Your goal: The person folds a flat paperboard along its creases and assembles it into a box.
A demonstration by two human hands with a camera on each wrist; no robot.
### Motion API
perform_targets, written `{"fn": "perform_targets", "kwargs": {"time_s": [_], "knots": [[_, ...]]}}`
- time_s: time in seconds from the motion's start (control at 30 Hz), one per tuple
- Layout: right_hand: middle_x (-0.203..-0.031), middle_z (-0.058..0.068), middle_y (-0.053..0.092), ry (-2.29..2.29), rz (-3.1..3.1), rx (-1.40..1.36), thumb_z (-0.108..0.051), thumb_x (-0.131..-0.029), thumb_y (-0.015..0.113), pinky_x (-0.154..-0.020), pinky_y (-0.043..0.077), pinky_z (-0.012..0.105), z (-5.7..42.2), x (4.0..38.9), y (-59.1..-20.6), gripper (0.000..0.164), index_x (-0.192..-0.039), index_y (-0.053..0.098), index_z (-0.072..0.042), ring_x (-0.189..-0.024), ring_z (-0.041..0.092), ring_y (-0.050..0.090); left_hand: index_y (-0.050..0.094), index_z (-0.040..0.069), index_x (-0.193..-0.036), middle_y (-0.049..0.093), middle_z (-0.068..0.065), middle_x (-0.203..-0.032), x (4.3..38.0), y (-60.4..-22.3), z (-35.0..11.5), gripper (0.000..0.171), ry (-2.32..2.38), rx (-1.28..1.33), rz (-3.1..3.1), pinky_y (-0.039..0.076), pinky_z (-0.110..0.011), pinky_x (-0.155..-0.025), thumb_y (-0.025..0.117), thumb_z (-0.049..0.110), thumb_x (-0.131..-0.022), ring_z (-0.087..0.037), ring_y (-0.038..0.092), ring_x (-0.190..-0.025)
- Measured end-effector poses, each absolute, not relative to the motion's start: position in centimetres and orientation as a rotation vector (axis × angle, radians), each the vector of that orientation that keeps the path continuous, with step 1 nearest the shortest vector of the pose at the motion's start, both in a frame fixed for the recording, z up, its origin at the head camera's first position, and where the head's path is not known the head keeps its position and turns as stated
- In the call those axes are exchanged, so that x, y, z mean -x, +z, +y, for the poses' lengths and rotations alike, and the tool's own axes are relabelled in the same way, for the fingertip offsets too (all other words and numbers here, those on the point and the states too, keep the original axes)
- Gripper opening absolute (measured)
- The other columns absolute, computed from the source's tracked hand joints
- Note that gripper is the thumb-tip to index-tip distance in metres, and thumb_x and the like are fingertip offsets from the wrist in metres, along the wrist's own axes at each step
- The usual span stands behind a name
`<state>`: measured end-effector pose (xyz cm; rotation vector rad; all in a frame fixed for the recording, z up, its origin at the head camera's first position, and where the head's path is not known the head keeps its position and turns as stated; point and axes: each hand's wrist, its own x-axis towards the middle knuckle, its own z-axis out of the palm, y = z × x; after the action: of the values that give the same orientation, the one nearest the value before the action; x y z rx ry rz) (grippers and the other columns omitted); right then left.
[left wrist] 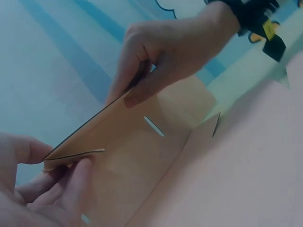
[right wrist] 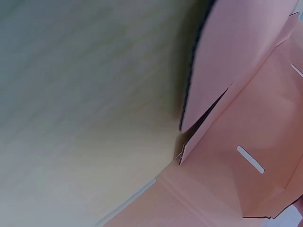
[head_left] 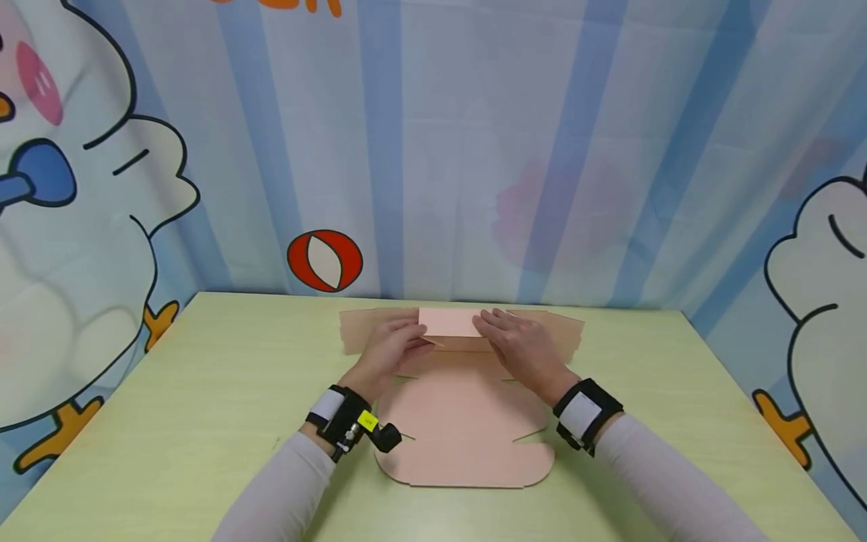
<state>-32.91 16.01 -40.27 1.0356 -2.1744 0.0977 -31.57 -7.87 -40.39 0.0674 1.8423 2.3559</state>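
A pink, partly folded cardboard box blank (head_left: 467, 421) lies on the table, its rounded end towards me. At its far end a narrow panel (head_left: 450, 322) is folded up, with side flaps spreading left and right. My left hand (head_left: 393, 346) pinches the left part of this panel; in the left wrist view its thumb and fingers hold a corner beside a folded-in tab (left wrist: 75, 155). My right hand (head_left: 524, 346) grips the panel's right part, thumb inside and fingers behind the edge in that view. Small slots (right wrist: 250, 159) show in the cardboard; the right wrist view mostly hides the right hand.
The pale green-yellow table (head_left: 169, 421) spreads out around the cardboard. Behind its far edge hangs a blue striped curtain (head_left: 460, 150) printed with cartoon figures. Both wrists wear black straps, the left one (head_left: 345, 418) carrying a small camera.
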Motion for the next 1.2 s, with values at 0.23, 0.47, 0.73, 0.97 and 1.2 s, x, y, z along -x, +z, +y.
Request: {"fn": "perform_targets", "kwargs": {"time_s": [0.23,0.47,0.73,0.97,1.2], "knots": [[-0.113,0.010,0.063,0.078,-2.181,-1.025,-0.007,-0.077,0.070,-0.083,0.050,0.038,16.0,32.8,-40.4,0.041,-0.117,0.062,-0.008,-0.101,0.025,0.061,0.054,-0.002,-0.121,0.055,-0.017,-0.113,31.9,-40.7,-7.8,0.032,2.452,-0.011,1.611,0.042,-0.041,-0.094,0.053,0.003,-0.089,-0.021,0.062,-0.090],[-0.113,0.011,0.063,0.100,-2.191,-1.028,-0.005,-0.077,0.070,-0.082,0.050,0.038,16.0,32.6,-40.2,0.040,-0.117,0.062,-0.008,-0.101,0.026,0.061,0.052,-0.005,-0.122,0.054,-0.017,-0.111,32.0,-40.8,-7.6,0.032,2.496,-0.021,1.523,0.042,-0.039,-0.095,0.049,-0.001,-0.090,-0.021,0.061,-0.090],[-0.114,0.011,0.062,0.099,-2.211,-1.024,-0.006,-0.078,0.070,-0.082,0.050,0.039,15.9,32.7,-40.0,0.041,-0.118,0.061,-0.008,-0.101,0.026,0.061,0.053,-0.004,-0.122,0.056,-0.016,-0.110,32.1,-40.9,-7.6,0.032,2.472,-0.017,1.552,0.043,-0.036,-0.094,0.050,0.004,-0.091,-0.020,0.061,-0.090],[-0.113,0.010,0.063,0.128,-2.204,-1.029,-0.005,-0.078,0.070,-0.083,0.050,0.039,16.0,32.8,-40.0,0.040,-0.117,0.062,-0.008,-0.101,0.025,0.061,0.056,-0.004,-0.116,0.059,-0.014,-0.106,31.6,-41.0,-7.8,0.031,2.440,0.007,1.632,0.044,-0.037,-0.093,0.056,0.012,-0.090,-0.022,0.061,-0.091],[-0.113,0.010,0.063,0.153,-2.205,-1.041,-0.005,-0.079,0.069,-0.083,0.050,0.039,16.1,32.9,-40.0,0.039,-0.117,0.062,-0.008,-0.101,0.025,0.061,0.058,0.000,-0.115,0.058,-0.013,-0.109,31.4,-41.3,-8.8,0.034,2.336,-0.113,1.770,0.042,-0.039,-0.094,0.057,0.024,-0.090,-0.024,0.059,-0.099]]}}
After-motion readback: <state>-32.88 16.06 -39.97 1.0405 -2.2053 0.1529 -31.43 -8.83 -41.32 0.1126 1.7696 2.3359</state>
